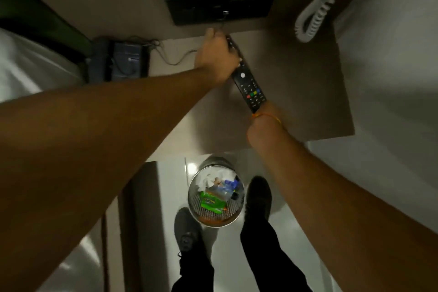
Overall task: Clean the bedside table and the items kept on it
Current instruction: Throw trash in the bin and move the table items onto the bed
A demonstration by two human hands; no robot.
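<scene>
- Over the middle of the brown counter (308,83), a black remote control (248,85) is held up off the surface, slanting from the far left toward the near right.
- The left hand (216,59) wraps the remote's far end; its grip is curled tight round the body, with the thumb side hidden behind the knuckles.
- The right hand (263,123) meets the remote's near end from below. Only the wrist and back of the hand show, so whether its grip is pressed onto the remote or loose cannot be told.
- An orange thread band (267,116) circles the right wrist.
- The remote's face shows a white round button near its middle and a row of red, green, yellow and blue keys closer to the near end.
- At the far right corner of the counter, a white coiled phone cord (312,16) hangs down from a handset that is mostly cut off by the picture's top edge.
- On the wall behind the counter's far edge sits a dark switch panel (222,6).
- Left of the counter, on the floor against the wall, stands a dark box (123,60) with thin wires trailing from it.
- Below the counter's near edge, on the glossy floor, is a round metal mesh bin (215,218) holding crumpled white paper, a green packet and other wrappers.
- Two dark shoes stand either side of the bin, close to it.
- Pale bedding lies off the counter's right side.
</scene>
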